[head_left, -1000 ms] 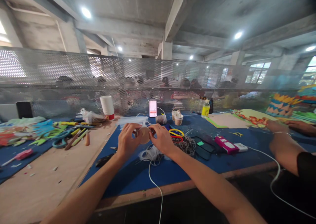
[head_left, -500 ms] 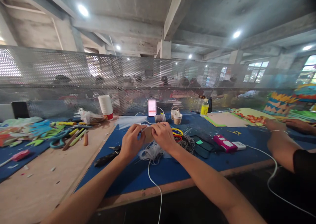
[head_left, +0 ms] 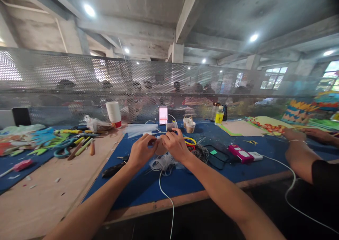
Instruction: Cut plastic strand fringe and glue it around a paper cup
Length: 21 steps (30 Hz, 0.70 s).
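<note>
A small tan, rounded flat piece [head_left: 161,149] is held up between my two hands above the blue table mat. My left hand [head_left: 143,150] pinches its left edge with thumb and forefinger. From the other side my right hand [head_left: 175,146] grips its upper right edge, fingers curled over it. The fingers cover part of the piece, so its exact kind is unclear. Just below lies a tangle of clear, thin cord [head_left: 164,164]. A dark-handled tool [head_left: 113,168] rests beside my left wrist, and a spool of wire [head_left: 171,126] stands behind my hands.
Paper cups [head_left: 113,113], blue-handled scissors [head_left: 63,148] and carving tools lie left. A lit phone [head_left: 163,115], small cups [head_left: 190,127] and a yellow-labelled bottle [head_left: 219,115] stand behind. Right are a magenta box [head_left: 240,153], a white cable [head_left: 291,183] and another person's arm [head_left: 299,151].
My fingers have shifted slightly on the tan piece, and my right forefinger is a little more raised. Both hands stay in nearly the same place.
</note>
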Tool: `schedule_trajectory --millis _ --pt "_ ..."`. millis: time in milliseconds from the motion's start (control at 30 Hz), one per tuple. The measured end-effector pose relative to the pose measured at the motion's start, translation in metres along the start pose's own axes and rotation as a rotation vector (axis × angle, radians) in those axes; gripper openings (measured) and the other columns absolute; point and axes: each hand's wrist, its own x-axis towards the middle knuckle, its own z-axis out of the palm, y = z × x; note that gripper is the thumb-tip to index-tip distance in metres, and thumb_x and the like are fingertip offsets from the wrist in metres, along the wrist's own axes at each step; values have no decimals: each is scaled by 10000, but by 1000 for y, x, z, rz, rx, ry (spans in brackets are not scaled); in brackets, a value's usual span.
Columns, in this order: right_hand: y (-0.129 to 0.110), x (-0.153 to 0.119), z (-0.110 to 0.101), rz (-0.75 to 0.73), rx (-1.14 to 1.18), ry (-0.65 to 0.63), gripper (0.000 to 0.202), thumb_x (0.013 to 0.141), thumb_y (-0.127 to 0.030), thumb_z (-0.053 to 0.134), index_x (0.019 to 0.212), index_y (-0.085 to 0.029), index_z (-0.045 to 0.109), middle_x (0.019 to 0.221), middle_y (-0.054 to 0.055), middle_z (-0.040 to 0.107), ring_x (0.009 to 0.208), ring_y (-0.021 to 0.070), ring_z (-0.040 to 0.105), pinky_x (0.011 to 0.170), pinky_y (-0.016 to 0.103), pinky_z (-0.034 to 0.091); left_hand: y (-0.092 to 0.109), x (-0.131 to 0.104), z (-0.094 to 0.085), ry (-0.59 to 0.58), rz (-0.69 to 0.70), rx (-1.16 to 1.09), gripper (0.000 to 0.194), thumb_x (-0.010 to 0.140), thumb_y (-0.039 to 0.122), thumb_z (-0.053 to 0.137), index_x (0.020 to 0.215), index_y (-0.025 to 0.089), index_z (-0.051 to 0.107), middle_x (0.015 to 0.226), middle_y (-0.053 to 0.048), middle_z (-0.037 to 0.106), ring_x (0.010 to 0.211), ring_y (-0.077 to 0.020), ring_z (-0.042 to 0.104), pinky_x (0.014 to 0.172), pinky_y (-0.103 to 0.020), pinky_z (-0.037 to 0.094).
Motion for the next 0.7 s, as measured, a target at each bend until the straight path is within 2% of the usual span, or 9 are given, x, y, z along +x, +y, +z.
schedule_trajectory --millis 200,367,467,600,700 --pt "-4 0 3 11 55 -11 212 1005 -200 473 972 -193 683 865 42 660 827 178 598 1081 422 315 -8 -1 5 -60 10 65 115 880 207 547 920 191 653 806 -38 664 672 -166 612 625 -262 427" --pt "-6 0 2 153 220 22 145 951 -245 575 1009 -207 702 956 57 671 961 200 604 1037 410 357 -12 0 3 -16 -15 72 97 851 197 543 812 202 631 757 -24 651 644 -160 582 619 -259 407" --pt "-7 1 -1 210 281 61 173 908 -237 625 1065 -212 692 1036 66 668 1026 217 594 1025 404 376 -13 2 2 18 -53 84 100 838 192 541 787 203 627 719 -16 639 632 -159 574 610 -259 395" --pt "-8 1 0 204 319 89 140 913 -170 594 1027 -207 667 996 47 686 995 201 609 1050 392 368 -14 1 3 -4 -35 104 101 845 206 531 814 207 627 725 -14 640 620 -161 567 602 -261 390" --pt "-9 1 2 217 316 111 78 921 -179 600 969 -206 656 948 38 679 967 199 607 997 375 393 -15 -1 4 -15 -20 112 106 850 204 523 825 207 626 741 -20 645 621 -162 568 596 -258 387"
